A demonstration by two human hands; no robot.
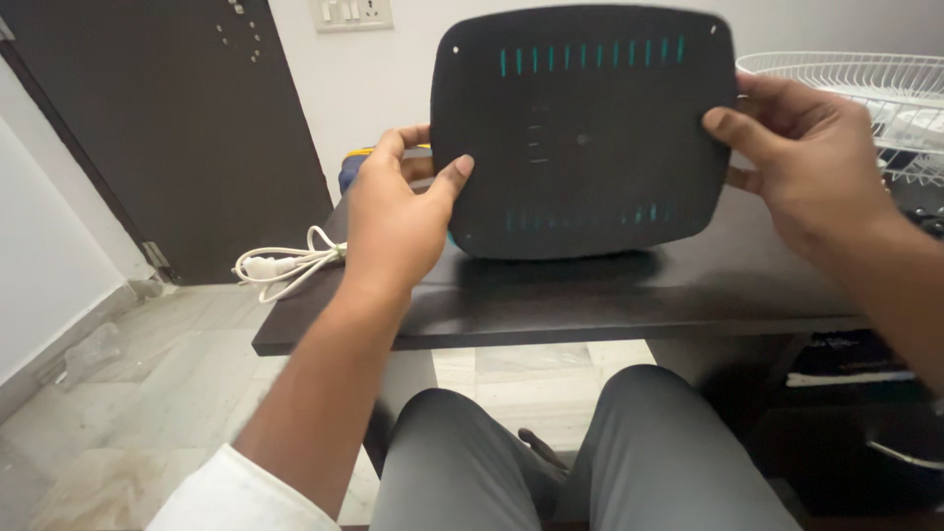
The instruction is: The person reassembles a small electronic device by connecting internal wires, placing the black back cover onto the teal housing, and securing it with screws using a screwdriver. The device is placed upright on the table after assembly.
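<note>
Now both hands: left hand [398, 221], right hand [796, 162] clasp dark panel [582, 133] edges.

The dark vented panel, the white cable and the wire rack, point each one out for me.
dark vented panel [583, 138], head view, middle of its flat face.
white cable [285, 264], head view, on the coiled bundle.
wire rack [865, 74], head view, on its rim.

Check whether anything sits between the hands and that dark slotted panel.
Nothing visible does. The left hand and right hand grip opposite edges of the dark panel directly, fingers on its face, above the dark table.
</note>
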